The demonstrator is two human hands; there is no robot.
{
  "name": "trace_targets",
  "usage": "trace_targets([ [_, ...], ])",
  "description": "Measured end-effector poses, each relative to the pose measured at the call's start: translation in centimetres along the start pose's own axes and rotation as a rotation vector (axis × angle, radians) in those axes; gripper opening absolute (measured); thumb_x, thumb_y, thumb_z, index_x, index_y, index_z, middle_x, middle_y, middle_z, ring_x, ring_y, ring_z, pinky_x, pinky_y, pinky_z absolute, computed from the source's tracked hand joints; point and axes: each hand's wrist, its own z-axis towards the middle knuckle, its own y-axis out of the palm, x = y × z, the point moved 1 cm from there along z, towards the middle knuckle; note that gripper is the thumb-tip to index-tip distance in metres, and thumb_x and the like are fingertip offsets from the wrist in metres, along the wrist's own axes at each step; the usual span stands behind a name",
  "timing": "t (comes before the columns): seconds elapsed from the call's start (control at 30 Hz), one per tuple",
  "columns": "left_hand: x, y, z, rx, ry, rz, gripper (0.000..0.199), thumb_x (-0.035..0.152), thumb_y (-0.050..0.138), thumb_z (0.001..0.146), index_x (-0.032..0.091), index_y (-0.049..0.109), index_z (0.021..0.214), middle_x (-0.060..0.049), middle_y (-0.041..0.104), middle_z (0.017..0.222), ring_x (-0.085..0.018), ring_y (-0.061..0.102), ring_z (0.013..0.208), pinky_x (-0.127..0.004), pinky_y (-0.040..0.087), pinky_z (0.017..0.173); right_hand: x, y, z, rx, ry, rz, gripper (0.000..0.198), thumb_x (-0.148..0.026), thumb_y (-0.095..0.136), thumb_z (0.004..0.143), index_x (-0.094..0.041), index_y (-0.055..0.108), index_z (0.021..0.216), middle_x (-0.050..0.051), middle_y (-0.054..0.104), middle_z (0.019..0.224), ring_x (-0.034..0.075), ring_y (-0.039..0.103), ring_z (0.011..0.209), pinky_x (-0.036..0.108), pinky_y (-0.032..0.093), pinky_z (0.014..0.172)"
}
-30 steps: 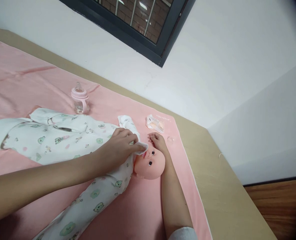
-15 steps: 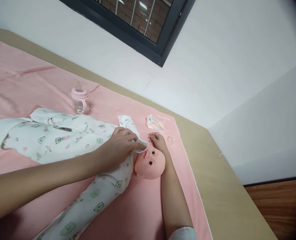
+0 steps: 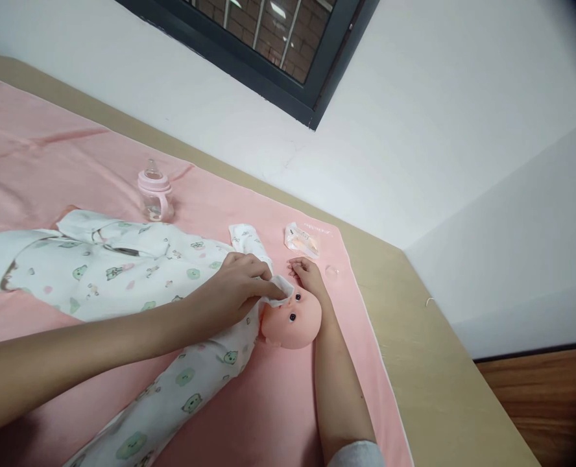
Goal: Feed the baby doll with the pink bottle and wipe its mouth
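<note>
A baby doll lies on its back, its pink head (image 3: 295, 324) toward the right and its body in a white printed outfit (image 3: 137, 266). My left hand (image 3: 239, 282) reaches across the doll's chest and pinches a white wipe (image 3: 281, 285), pressed to the face around the mouth and nose, so the mouth is covered. Behind the head, my right hand (image 3: 309, 275) lies on the pink blanket (image 3: 263, 408) with its fingers stretched out. The right forearm runs along the top of the doll's head.
A pink-topped baby bottle (image 3: 156, 193) stands beyond the doll's body. Near my right fingers lie a clear plastic packet (image 3: 301, 241) and a small transparent item (image 3: 331, 270). The tan tabletop (image 3: 429, 363) borders the blanket, with a white wall (image 3: 414, 117) and dark-framed window (image 3: 288, 91) behind.
My left hand has shifted the wipe slightly right, from the chin and edge of the mouth up over the mouth toward the nose. My right hand has stayed put.
</note>
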Motion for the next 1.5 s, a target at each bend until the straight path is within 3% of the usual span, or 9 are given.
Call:
trace_targets([
  [0.4,-0.1,0.5,-0.1,-0.045,0.002,0.104,0.049,-0.006,0.043,0.081,0.03,0.071,0.098,0.0,0.058,0.083,-0.018,0.049,0.083,-0.033,0.03,0.078,0.3,0.0,0.0,0.007,-0.004,-0.011,0.02,-0.029,0.055,0.078,-0.018,0.065,0.092,0.003,0.068,0.083,0.012,0.061,0.066,0.029,0.049,0.07],
  [0.67,0.0,0.1,0.1,-0.059,0.008,0.087,0.047,-0.006,0.04,0.08,0.025,0.07,0.097,-0.002,0.058,0.081,-0.019,0.048,0.081,-0.035,0.03,0.076,0.2,0.1,0.0,0.006,-0.012,-0.015,0.021,-0.029,0.055,0.078,-0.018,0.066,0.092,0.003,0.067,0.082,0.012,0.061,0.066,0.029,0.049,0.071],
  [1.07,-0.4,0.3,0.0,-0.043,-0.025,0.123,0.049,-0.005,0.039,0.081,0.028,0.07,0.1,-0.001,0.057,0.079,-0.019,0.047,0.079,-0.034,0.03,0.076,-0.3,0.1,-0.2,0.01,-0.011,-0.024,0.022,-0.03,0.054,0.077,-0.017,0.066,0.091,0.003,0.067,0.083,0.012,0.06,0.065,0.029,0.049,0.071],
  [1.3,0.2,-1.2,0.6,-0.141,-0.132,-0.004,0.041,0.001,0.039,0.082,0.026,0.07,0.093,0.001,0.06,0.079,-0.017,0.052,0.078,-0.032,0.032,0.076,-0.4,0.1,-0.3,0.006,0.001,-0.018,0.023,-0.031,0.055,0.076,-0.018,0.066,0.091,0.003,0.067,0.084,0.012,0.059,0.065,0.028,0.048,0.069],
  [1.5,-0.3,-1.6,1.0,-0.146,-0.188,-0.173,0.033,0.009,0.039,0.088,0.023,0.07,0.084,0.002,0.062,0.073,-0.015,0.054,0.072,-0.028,0.038,0.072,-0.4,0.0,-0.3,0.008,-0.017,-0.02,0.022,-0.029,0.054,0.076,-0.018,0.066,0.091,0.003,0.067,0.083,0.012,0.06,0.066,0.029,0.047,0.07],
])
